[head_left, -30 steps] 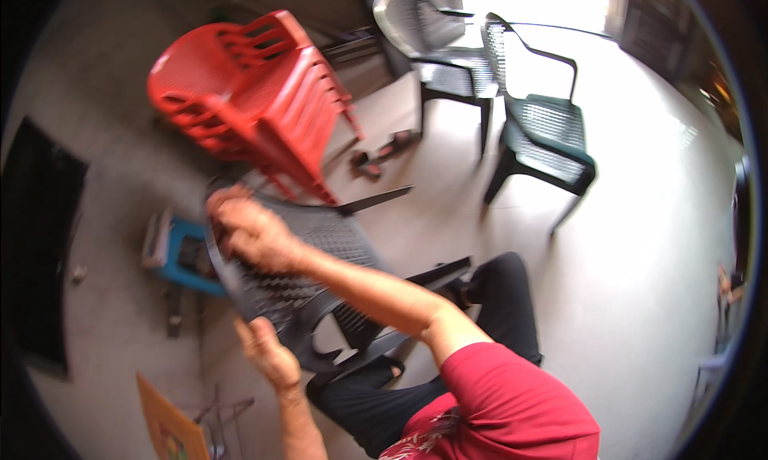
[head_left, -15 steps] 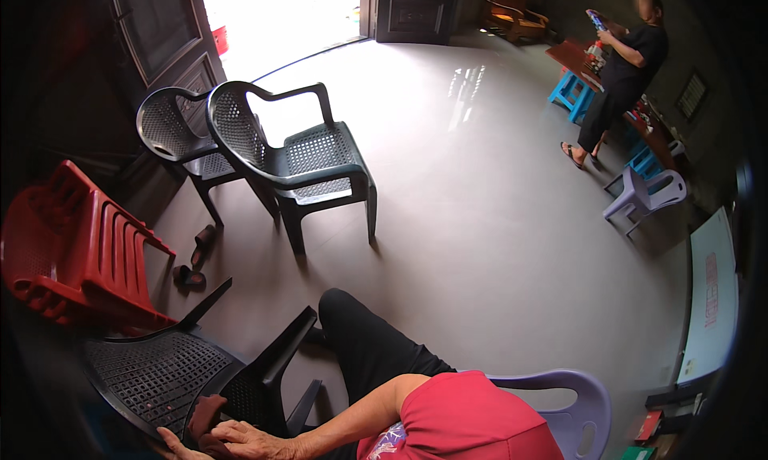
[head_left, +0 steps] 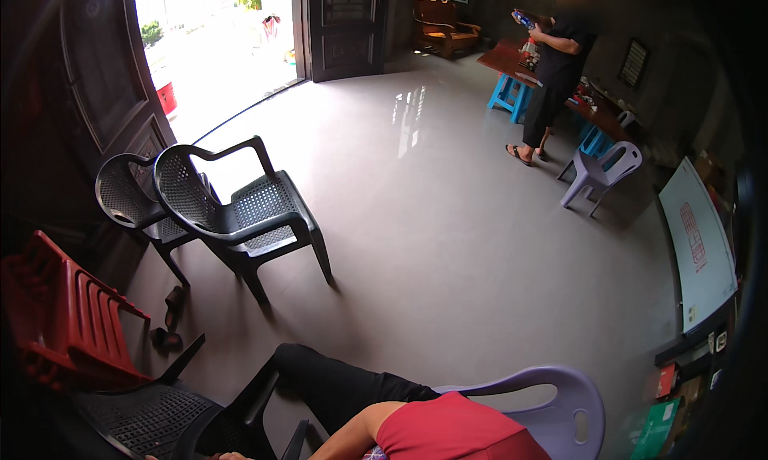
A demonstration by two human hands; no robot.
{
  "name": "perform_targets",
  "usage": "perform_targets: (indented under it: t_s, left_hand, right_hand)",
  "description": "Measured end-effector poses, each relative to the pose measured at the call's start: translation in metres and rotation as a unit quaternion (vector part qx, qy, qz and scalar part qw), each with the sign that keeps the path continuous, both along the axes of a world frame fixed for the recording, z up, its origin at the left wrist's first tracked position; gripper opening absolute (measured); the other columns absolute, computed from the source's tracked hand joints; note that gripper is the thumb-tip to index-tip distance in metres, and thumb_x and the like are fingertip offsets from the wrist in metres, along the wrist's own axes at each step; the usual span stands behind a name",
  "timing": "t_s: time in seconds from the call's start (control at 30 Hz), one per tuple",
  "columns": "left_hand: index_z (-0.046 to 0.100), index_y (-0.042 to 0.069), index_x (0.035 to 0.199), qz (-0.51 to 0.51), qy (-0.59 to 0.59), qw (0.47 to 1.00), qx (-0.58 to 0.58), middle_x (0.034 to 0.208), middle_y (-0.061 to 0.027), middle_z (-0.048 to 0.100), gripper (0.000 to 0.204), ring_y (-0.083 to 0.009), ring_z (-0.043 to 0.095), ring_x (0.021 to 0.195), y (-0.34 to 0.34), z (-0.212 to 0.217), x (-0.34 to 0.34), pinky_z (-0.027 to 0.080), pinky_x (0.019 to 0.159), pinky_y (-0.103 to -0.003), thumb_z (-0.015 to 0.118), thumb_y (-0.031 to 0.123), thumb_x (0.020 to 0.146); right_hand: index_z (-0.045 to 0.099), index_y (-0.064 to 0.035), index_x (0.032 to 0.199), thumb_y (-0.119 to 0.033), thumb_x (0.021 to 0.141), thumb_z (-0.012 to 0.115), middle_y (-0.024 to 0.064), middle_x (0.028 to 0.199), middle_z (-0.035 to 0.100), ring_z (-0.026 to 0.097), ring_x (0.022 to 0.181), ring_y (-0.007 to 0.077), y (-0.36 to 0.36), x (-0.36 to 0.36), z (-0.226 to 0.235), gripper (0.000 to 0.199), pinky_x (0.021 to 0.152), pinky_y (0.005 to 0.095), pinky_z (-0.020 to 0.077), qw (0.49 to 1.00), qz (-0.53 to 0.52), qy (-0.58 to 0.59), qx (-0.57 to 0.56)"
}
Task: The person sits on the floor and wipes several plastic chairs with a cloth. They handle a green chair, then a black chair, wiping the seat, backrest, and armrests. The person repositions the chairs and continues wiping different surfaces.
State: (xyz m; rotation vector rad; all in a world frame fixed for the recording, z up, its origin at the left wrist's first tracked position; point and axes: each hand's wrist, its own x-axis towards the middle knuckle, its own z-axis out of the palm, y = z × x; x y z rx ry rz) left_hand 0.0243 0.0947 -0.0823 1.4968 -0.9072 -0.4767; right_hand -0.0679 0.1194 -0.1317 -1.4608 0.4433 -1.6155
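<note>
My right forearm, below a red sleeve [head_left: 452, 428], bends down to the lower edge. Only a sliver of my right hand [head_left: 234, 456] shows there, with its fingers cut off. Of my left hand, at most a tiny edge shows at the bottom, left of the right one. Whatever the hands hold is hidden below the frame. Close in front of them stands a black plastic chair [head_left: 152, 416] with a perforated surface. My leg in black trousers [head_left: 344, 380] stretches beside it, and a pale purple chair [head_left: 588, 392] is under me.
Two dark armchairs [head_left: 268, 208] stand ahead at left, near stacked red chairs [head_left: 84, 316] and brown slippers [head_left: 170, 320]. A bright doorway lies beyond. At far right, a person [head_left: 556, 68] holds a blue object by a table [head_left: 504, 56]. A whiteboard [head_left: 700, 244] leans at right.
The view has tilted up and turned right, so the room appears lower and further left. My hands and the soft brown piece they were holding have slipped almost wholly below the lower edge.
</note>
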Motion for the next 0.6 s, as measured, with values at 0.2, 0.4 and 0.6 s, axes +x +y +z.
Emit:
perform_targets:
  t_s: [0.2,0.4,0.6]
  left_hand:
    - [0.047,-0.005,0.122,-0.105,0.093,0.987,0.078,0.104,-0.0200,0.060,0.059,-0.0265,0.059,0.093,0.021,0.009,-0.023,0.045,0.088,-0.037,0.056,0.041,0.086]
    - [0.052,-0.007,0.117,-0.112,0.183,0.965,0.151,0.099,-0.0157,0.063,0.058,-0.0220,0.060,0.090,0.038,-0.008,-0.002,0.045,0.088,-0.032,0.048,0.044,0.091]
    - [0.060,-0.008,0.105,-0.159,0.240,0.948,0.139,0.096,-0.0138,0.065,0.057,-0.0180,0.061,0.088,0.040,0.003,0.045,0.046,0.083,-0.027,0.043,0.045,0.093]
  right_hand:
    - [0.061,-0.0053,0.104,-0.024,0.088,0.058,0.0102,0.100,0.060,0.058,0.091,0.0251,0.004,0.001,0.015,0.025,0.077,0.0336,0.0478,0.920,0.232,-0.033,0.313]
    - [0.055,-0.0036,0.112,-0.005,0.078,0.056,0.0142,0.120,0.048,0.051,0.108,0.0337,0.003,0.034,-0.087,0.035,0.087,0.0399,0.0451,0.986,-0.009,0.167,-0.021]
    - [0.057,-0.0046,0.111,0.003,0.077,0.062,0.0133,0.111,0.054,0.056,0.097,0.0302,-0.002,0.040,-0.046,0.035,0.079,0.0355,0.0484,0.991,0.027,0.120,-0.051]
